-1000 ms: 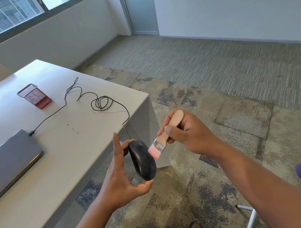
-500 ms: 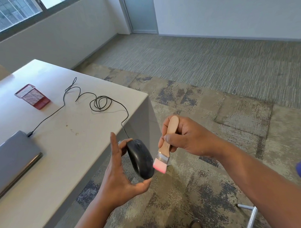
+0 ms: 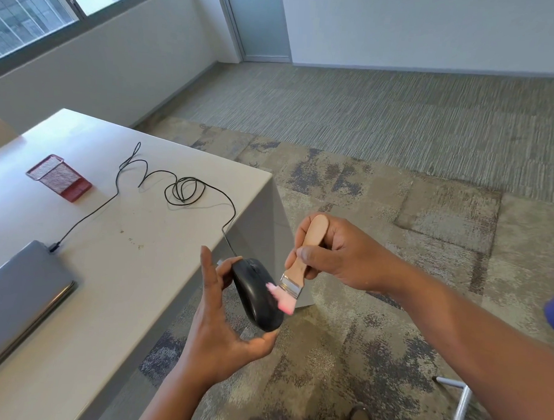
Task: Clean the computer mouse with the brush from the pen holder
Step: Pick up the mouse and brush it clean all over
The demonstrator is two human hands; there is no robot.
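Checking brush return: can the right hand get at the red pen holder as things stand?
Probably not without moving: the pen holder sits far across the table, and the right hand, its grip on the brush, is off the table edge beside the mouse.

1. Mouse (image 3: 256,295): black plastic shell, smooth, with a dull sheen.
2. Brush (image 3: 299,267): handle of pale bare wood, matt; ferrule of bright banded metal; bristles pink and soft-looking.
3. Holder (image 3: 58,177): red wire mesh, apparently metal.
4. Cable (image 3: 182,192): thin, black, smooth-coated.
5. Table (image 3: 116,267): off-white top, smooth, matt, lightly specked.
6. Laptop (image 3: 18,295): grey lid, satin finish, metallic in look.
7. Carpet (image 3: 395,189): rough woven pile, mottled.
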